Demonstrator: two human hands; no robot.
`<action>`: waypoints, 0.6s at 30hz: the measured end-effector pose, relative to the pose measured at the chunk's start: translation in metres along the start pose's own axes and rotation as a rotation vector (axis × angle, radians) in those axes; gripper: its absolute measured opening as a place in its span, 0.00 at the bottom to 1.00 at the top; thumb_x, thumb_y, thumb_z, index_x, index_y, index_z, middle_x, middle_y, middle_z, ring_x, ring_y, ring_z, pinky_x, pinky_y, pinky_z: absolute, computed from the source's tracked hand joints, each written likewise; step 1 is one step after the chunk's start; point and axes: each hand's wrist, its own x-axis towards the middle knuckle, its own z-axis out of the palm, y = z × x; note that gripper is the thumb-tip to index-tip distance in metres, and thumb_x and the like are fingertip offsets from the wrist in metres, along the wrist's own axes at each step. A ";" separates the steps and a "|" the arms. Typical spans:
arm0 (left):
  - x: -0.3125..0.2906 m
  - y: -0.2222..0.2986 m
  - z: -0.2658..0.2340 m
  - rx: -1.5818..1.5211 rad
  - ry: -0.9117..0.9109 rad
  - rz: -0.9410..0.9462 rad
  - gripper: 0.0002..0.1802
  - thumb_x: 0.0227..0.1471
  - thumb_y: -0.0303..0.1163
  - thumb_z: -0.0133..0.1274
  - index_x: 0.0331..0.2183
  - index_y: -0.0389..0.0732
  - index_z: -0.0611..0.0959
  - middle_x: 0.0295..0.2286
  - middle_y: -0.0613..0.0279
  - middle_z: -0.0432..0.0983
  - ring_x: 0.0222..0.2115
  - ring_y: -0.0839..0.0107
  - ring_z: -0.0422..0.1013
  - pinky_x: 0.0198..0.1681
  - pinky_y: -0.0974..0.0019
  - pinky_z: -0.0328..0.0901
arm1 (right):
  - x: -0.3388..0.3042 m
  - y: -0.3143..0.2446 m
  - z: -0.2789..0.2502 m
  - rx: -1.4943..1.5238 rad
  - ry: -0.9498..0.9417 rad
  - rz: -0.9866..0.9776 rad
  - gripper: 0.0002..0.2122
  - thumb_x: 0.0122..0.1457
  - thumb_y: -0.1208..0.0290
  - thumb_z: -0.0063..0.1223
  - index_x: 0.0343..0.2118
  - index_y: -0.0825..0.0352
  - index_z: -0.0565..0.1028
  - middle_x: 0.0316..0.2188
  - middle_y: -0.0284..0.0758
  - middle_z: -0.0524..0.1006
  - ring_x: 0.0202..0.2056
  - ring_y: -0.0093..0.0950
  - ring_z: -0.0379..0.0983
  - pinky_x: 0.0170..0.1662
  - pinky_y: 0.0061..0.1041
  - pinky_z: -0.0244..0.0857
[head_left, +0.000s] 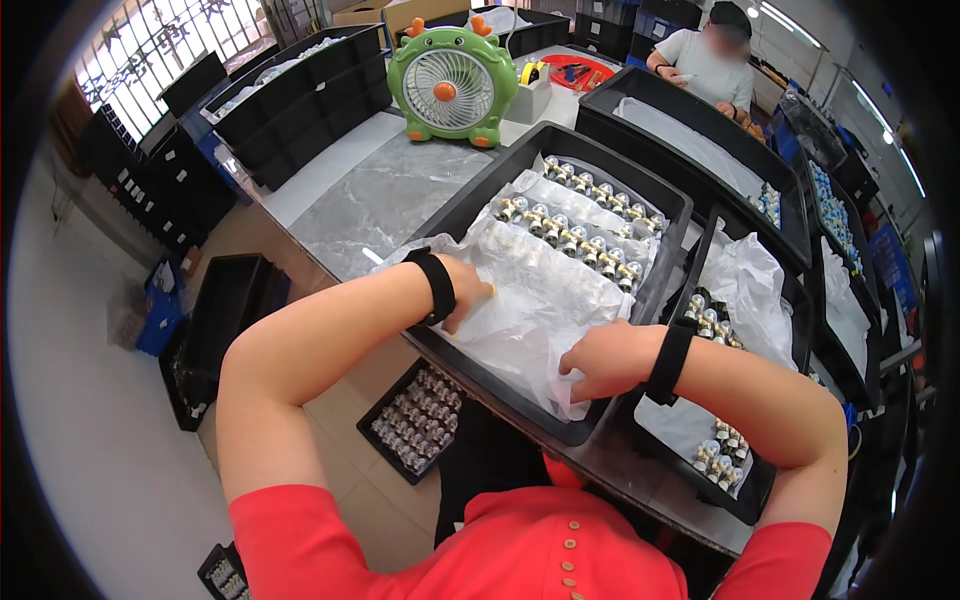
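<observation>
A black plastic tray (665,190) lies before me at a slant. In its far part stand rows of small glass-domed pieces (572,240) with gold and dark parts, parted by white strips. A thin, crumpled white sheet (525,300) covers the near part. My left hand (463,292) is closed on this sheet by the tray's left side; something yellow shows at a fingertip, and the other fingers are partly hidden. Toward the near right corner, my right hand (608,360) pinches the sheet's edge with curled fingers. Both wrists wear black bands.
A green frog-shaped fan (452,85) stands beyond the tray. To the right, another black tray (757,500) holds similar pieces and white sheets. A filled tray (412,420) sits low at the left. Across the table, a person (708,70) works by more trays.
</observation>
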 end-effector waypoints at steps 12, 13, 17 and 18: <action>-0.028 0.023 -0.022 -0.132 0.149 0.241 0.44 0.38 0.44 0.63 0.58 0.49 0.66 0.47 0.47 0.68 0.46 0.51 0.69 0.47 0.56 0.64 | -0.005 -0.021 0.025 -0.042 0.118 -0.248 0.12 0.56 0.69 0.47 0.40 0.70 0.73 0.26 0.43 0.78 0.33 0.44 0.76 0.37 0.50 0.63; -0.033 0.031 -0.022 -0.172 0.166 0.307 0.42 0.40 0.43 0.61 0.57 0.48 0.67 0.47 0.47 0.69 0.46 0.50 0.69 0.48 0.56 0.63 | -0.011 -0.024 0.025 0.028 0.175 -0.245 0.12 0.55 0.71 0.47 0.39 0.70 0.73 0.26 0.44 0.78 0.33 0.44 0.76 0.36 0.48 0.65; -0.035 0.060 -0.011 -0.244 0.107 0.416 0.33 0.45 0.38 0.54 0.56 0.46 0.70 0.47 0.47 0.70 0.47 0.50 0.68 0.50 0.57 0.62 | -0.026 -0.027 0.033 0.239 0.305 -0.306 0.15 0.55 0.74 0.47 0.45 0.71 0.68 0.20 0.49 0.75 0.27 0.48 0.74 0.31 0.43 0.66; -0.032 0.063 -0.007 -0.245 0.060 0.396 0.32 0.46 0.37 0.53 0.55 0.45 0.71 0.47 0.46 0.70 0.48 0.50 0.68 0.50 0.57 0.62 | -0.027 -0.027 0.036 0.269 0.313 -0.351 0.16 0.57 0.74 0.47 0.48 0.72 0.66 0.18 0.50 0.73 0.24 0.48 0.73 0.29 0.42 0.65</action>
